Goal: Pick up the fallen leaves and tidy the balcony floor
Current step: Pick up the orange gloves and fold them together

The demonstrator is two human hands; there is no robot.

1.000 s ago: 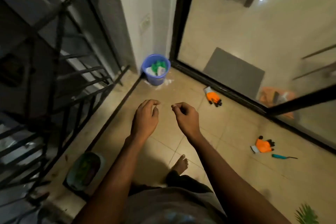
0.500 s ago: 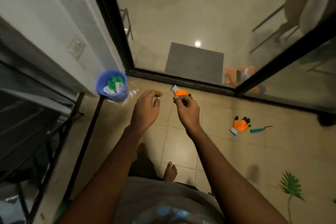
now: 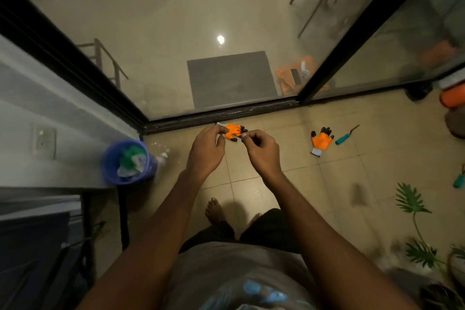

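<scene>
Green, deeply notched leaves [image 3: 410, 200] on long stems lie on the tiled balcony floor [image 3: 339, 184] at right, well apart from the person's left hand [image 3: 206, 151] and right hand [image 3: 264, 153]. Each grip is curled, fingertips pressed together, with nothing visibly held.

bucket [image 3: 107, 167] blue | glove [image 3: 321, 140] orange, black tips | screwdriver [image 3: 342, 139] teal | mat [image 3: 231, 78] grey | floor [image 3: 352, 184] beige

Grey shirt [image 3: 226, 267] (blue print) — dark trousers [image 3: 271, 228]
</scene>
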